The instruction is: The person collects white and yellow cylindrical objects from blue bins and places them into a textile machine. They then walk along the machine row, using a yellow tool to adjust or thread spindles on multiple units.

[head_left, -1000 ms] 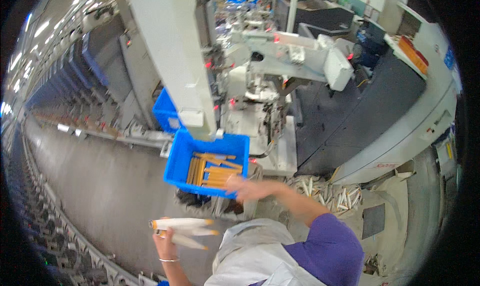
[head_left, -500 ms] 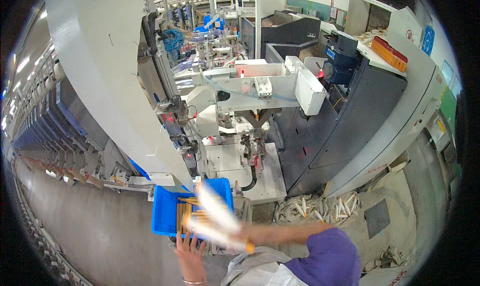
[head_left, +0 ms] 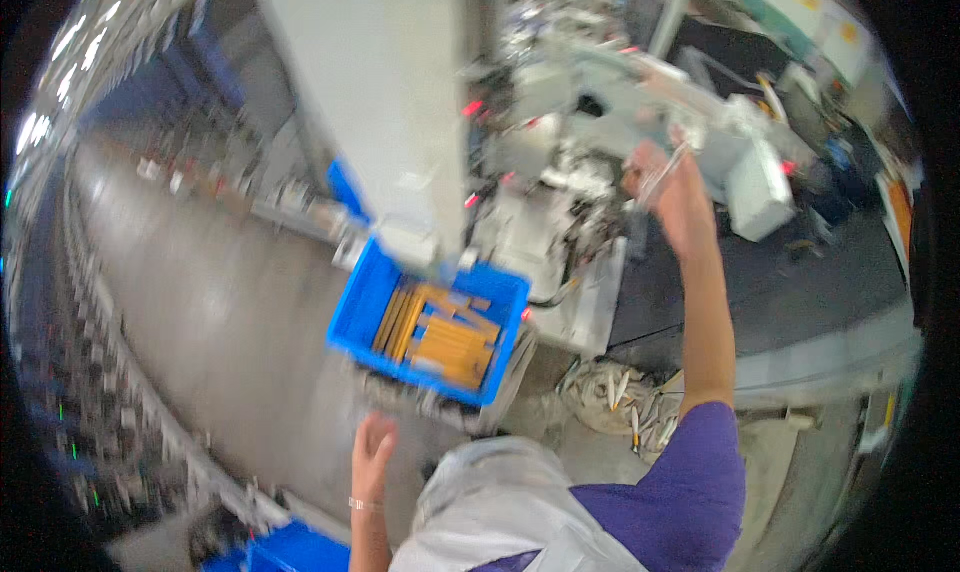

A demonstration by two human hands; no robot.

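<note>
My right hand (head_left: 668, 184) is stretched far up toward the grey machine (head_left: 620, 102) and is closed on a thin pale tube (head_left: 665, 172), held up at the machine's parts. My left hand (head_left: 373, 450) hangs low, fingers loosely apart, holding nothing, just below a blue crate (head_left: 432, 322). The crate holds several yellow-orange tubes (head_left: 440, 334) lying side by side. The picture is blurred by motion.
A wide grey column (head_left: 390, 102) rises right above the crate. A long row of spinning machinery (head_left: 120, 272) runs down the left. Loose pale tubes (head_left: 620, 397) lie in a heap on the floor by the machine. Another blue crate (head_left: 290, 552) shows at the bottom.
My right hand has swung from the crate up to the machine with a pale tube. My left hand has dropped away from the crate and no longer holds tubes.
</note>
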